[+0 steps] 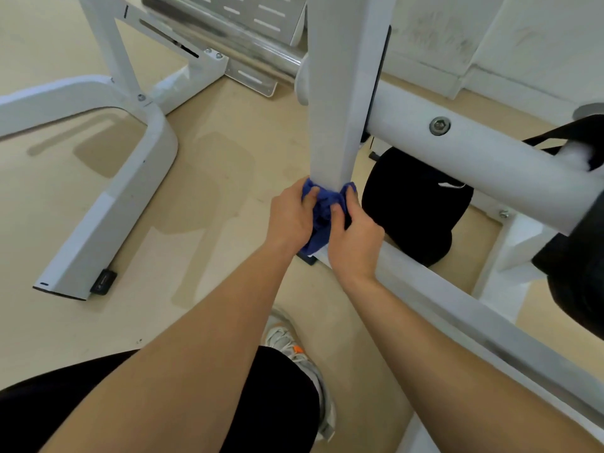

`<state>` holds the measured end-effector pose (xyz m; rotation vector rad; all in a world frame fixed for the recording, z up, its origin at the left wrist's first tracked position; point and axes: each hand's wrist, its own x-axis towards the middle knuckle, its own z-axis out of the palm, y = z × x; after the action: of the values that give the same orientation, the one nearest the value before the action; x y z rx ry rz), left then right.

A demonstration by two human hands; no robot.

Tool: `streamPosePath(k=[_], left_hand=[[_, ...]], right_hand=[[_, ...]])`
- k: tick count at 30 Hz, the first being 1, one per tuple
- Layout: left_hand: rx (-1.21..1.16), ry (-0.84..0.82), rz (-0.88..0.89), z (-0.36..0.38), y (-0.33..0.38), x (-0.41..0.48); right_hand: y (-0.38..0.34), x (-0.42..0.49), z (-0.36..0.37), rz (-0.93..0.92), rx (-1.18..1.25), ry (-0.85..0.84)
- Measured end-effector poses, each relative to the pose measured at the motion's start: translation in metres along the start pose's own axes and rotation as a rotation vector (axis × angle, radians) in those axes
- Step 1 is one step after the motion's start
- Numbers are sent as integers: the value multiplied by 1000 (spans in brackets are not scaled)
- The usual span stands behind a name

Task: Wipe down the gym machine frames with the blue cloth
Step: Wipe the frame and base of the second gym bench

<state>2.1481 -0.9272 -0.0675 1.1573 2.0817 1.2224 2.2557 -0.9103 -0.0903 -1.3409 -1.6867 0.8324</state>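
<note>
A blue cloth [322, 207] is bunched around the foot of a white upright post [340, 93] of the gym machine frame, near the floor. My left hand [289, 217] grips the cloth from the left side of the post. On the right side my right hand [354, 237] grips it too, thumb on the fabric. The cloth's lower end hangs between my hands. The post's base is hidden behind cloth and hands.
A white cross tube [474, 158] with a bolt runs right from the post. Under it sits a black pad [415, 204], with a low white base rail [464, 308] in front. A curved white frame foot [108, 204] lies left on the beige floor. My shoe [294, 348] is below.
</note>
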Motion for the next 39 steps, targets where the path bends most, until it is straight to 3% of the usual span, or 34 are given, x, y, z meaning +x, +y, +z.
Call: streamPosePath(k=[8, 12, 15, 19, 26, 34, 39], left_hand=[[36, -97, -54, 23, -49, 9], [77, -132, -51, 31, -66, 12], [76, -168, -80, 36, -76, 12], [118, -199, -124, 42, -85, 13], [75, -116, -146, 31, -54, -2], [57, -10, 15, -13, 20, -6], [178, 63, 53, -49, 66, -14]], right_hand=[[50, -5, 34, 11, -113, 22], [82, -3, 43, -274, -553, 139], [97, 3, 39, -427, -683, 161], [96, 7, 32, -420, -629, 71], [48, 6, 10, -66, -467, -197], [-22, 12, -17, 15, -118, -3], [-78, -1, -58, -42, 44, -5]])
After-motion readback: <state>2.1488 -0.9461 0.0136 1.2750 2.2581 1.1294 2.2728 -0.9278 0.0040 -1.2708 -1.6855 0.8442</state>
